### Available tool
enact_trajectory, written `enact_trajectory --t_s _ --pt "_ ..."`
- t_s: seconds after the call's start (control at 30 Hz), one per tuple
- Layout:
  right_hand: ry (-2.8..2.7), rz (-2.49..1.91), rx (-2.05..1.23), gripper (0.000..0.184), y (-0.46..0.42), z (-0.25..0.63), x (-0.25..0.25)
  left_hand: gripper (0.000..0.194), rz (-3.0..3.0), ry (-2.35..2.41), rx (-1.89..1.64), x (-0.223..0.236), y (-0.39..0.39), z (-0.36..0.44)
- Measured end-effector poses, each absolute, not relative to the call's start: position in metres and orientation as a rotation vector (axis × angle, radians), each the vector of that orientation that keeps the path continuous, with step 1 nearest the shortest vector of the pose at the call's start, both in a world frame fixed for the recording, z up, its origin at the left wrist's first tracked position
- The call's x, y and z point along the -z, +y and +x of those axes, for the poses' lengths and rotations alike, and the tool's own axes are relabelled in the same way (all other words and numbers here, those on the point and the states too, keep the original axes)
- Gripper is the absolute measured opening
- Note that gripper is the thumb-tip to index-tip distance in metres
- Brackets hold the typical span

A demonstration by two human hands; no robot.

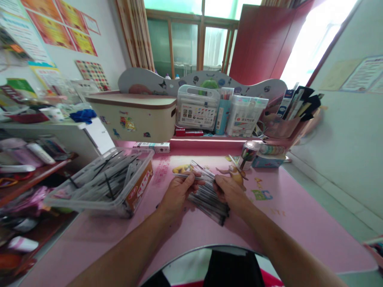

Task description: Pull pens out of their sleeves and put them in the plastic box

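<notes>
Both my hands meet over the middle of the pink desk (293,223). My left hand (176,195) pinches a single clear-barrelled pen (187,174) between thumb and fingers. My right hand (231,193) is closed around a thick bundle of pens (209,201) that fans out between the two hands, its dark tips pointing toward me. A clear plastic box (103,181) with several more of the same pens lies on the desk at the left, close to my left forearm.
A cream storage box (134,115) stands at the back left. Marker cases (197,107) and a pen holder line the raised pink shelf. A small tin (248,153) and tape rolls (271,151) sit behind my right hand. Cluttered shelves fill the left side.
</notes>
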State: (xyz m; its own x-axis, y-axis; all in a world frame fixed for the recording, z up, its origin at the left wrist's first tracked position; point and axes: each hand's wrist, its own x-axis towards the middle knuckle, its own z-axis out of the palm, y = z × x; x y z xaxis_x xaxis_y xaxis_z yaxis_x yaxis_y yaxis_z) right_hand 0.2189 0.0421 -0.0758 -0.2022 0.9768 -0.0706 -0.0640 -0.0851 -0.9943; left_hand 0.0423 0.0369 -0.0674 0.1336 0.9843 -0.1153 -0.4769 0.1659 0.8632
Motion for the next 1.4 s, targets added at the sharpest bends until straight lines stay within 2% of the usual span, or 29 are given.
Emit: enact_trajectory --t_s 0.1,0.27,0.37,0.6,0.73,0.87,1.1,1.23,1.4 --pt "-1.272 -1.049 -1.412 0.035 0.041 0.218 0.075 0.03 0.795 0.814 -1.242 0.069 0.039 0.041" --pt "-1.201 -1.084 -1.418 0.039 0.041 0.216 0.073 0.03 0.814 0.818 -1.26 0.07 0.041 0.04" --pt "-1.297 -1.136 -1.377 0.049 0.041 0.217 0.072 0.031 0.801 0.833 -1.243 0.067 0.038 0.041" --pt "-1.185 -1.035 -1.444 0.039 0.038 0.216 0.069 0.028 0.763 0.827 -1.231 0.065 0.034 0.042" --pt "-1.296 -1.121 -1.4 0.045 0.039 0.217 0.071 0.026 0.797 0.812 -1.256 0.069 0.039 0.041" --pt "-1.229 -1.043 -1.381 0.028 0.04 0.216 0.072 0.024 0.754 0.806 -1.261 0.068 0.04 0.04" --pt "-0.877 -0.802 -1.708 0.023 0.036 0.219 0.061 0.023 0.739 0.752 -1.302 0.064 0.041 0.039" --pt "-0.75 -0.74 -1.914 0.026 0.034 0.223 0.056 0.025 0.799 0.789 -1.291 0.064 0.04 0.039" --pt "-0.843 -0.913 -1.887 0.029 0.035 0.22 0.06 0.025 0.891 0.848 -1.298 0.065 0.037 0.038"
